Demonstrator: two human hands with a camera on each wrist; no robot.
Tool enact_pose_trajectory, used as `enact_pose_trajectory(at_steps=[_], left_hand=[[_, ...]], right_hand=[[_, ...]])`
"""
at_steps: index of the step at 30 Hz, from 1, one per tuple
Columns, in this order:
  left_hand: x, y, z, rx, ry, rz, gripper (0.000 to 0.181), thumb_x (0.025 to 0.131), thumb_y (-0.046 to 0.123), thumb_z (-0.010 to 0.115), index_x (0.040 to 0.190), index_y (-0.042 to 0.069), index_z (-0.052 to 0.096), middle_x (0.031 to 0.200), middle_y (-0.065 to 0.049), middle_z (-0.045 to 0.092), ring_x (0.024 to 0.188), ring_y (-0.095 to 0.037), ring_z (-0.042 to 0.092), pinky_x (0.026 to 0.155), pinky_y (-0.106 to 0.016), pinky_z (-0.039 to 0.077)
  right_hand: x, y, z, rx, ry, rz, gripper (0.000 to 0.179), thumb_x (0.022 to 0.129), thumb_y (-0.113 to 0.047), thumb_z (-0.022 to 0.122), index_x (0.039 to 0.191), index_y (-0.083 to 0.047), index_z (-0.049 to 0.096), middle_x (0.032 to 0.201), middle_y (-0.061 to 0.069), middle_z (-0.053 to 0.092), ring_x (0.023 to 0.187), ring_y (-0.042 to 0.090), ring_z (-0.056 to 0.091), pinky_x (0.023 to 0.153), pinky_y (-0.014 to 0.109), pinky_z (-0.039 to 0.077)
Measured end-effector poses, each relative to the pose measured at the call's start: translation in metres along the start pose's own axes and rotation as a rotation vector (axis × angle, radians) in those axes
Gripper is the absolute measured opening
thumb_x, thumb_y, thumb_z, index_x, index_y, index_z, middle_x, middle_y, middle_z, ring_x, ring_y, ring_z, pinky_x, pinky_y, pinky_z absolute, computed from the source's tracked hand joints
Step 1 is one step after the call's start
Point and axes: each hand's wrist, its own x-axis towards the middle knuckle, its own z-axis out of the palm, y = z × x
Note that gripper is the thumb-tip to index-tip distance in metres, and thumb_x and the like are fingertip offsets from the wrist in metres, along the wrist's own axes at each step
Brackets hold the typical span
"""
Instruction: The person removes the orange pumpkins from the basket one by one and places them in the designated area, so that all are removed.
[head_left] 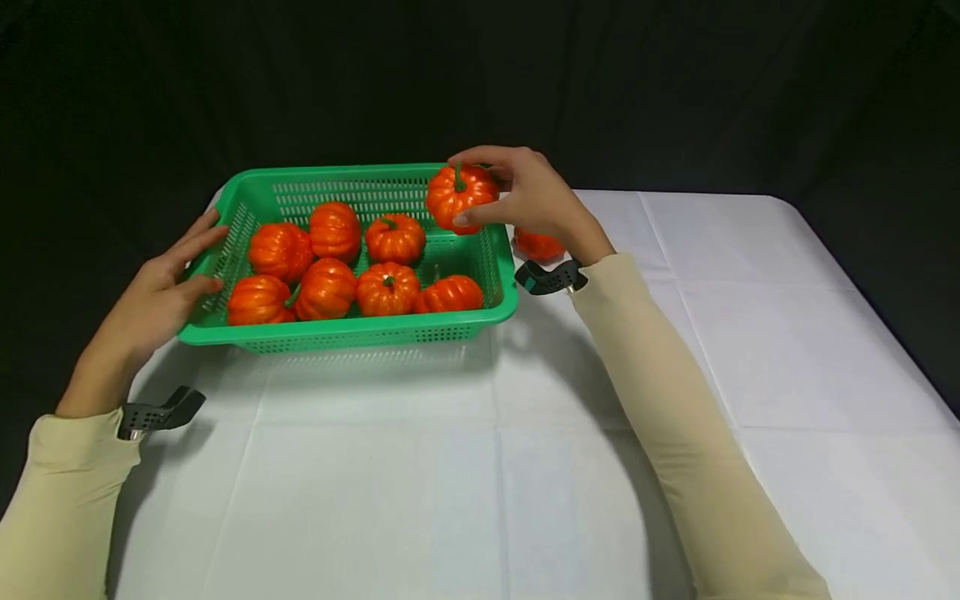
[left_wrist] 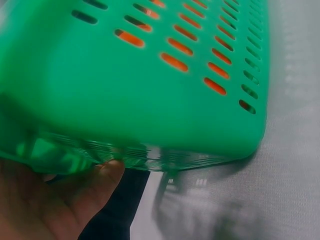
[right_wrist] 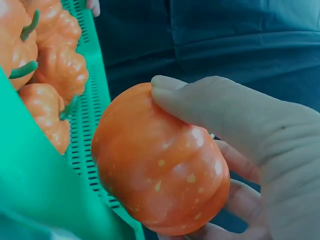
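Note:
A small orange pumpkin (head_left: 459,198) with a green stem is held by my right hand (head_left: 536,190), thumb in front and fingers behind, over the right end of a green plastic basket (head_left: 360,327). The right wrist view shows the same pumpkin (right_wrist: 160,162) up close, the thumb pressed on it. Several more small pumpkins (head_left: 395,238) lie in the basket, mostly in its left and middle parts. At the basket's left end, my left hand (head_left: 161,292) rests on the rim with fingers extended. In the left wrist view the left thumb (left_wrist: 102,185) touches the basket's side.
Another orange pumpkin (head_left: 538,244) lies on the white tablecloth (head_left: 375,483) just right of the basket, partly hidden by the right hand and wrist. A black curtain (head_left: 480,75) hangs behind the table. Each wrist carries a dark camera mount (head_left: 547,277).

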Motion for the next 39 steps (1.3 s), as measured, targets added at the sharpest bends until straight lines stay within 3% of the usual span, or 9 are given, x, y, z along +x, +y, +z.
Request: enact_pose_trajectory(at_steps=[9,19,27,39], left_hand=[[-0.002,0.003,0.001,-0.034,0.004,0.008,0.055,0.094,0.002,0.041,0.147,0.007,0.026,0.154,0.011,0.009,0.138,-0.008,0.002,0.108,-0.048,-0.003],[-0.003,0.001,0.0,-0.028,0.004,0.01,0.056,0.095,0.004,0.042,0.148,0.013,0.027,0.153,0.015,0.01,0.137,-0.006,0.002,0.108,-0.051,-0.002],[-0.001,0.001,0.0,-0.041,0.006,0.013,0.056,0.094,0.004,0.042,0.148,0.011,0.027,0.154,0.013,0.01,0.138,-0.007,0.003,0.108,-0.049,-0.002],[-0.001,0.003,0.0,-0.029,0.004,0.007,0.055,0.095,0.004,0.041,0.148,0.011,0.027,0.154,0.014,0.009,0.138,-0.007,0.002,0.108,-0.048,-0.001]], right_hand=[[-0.017,0.018,-0.022,-0.008,0.088,0.015,0.058,0.07,-0.029,0.082,0.124,-0.024,0.06,0.117,-0.005,0.058,0.1,0.017,0.056,0.086,0.035,0.047],[-0.052,0.017,-0.044,0.042,0.161,0.062,0.055,0.075,-0.014,0.078,0.126,-0.008,0.058,0.121,0.006,0.057,0.103,0.023,0.056,0.09,0.036,0.045],[-0.054,0.052,-0.064,0.019,0.215,0.17,0.059,0.073,-0.022,0.081,0.128,-0.019,0.057,0.121,0.003,0.056,0.103,0.021,0.054,0.088,0.034,0.046],[-0.063,0.09,-0.084,0.065,0.288,0.298,0.06,0.074,-0.022,0.08,0.129,-0.02,0.056,0.125,0.005,0.053,0.108,0.023,0.049,0.085,0.031,0.048]])
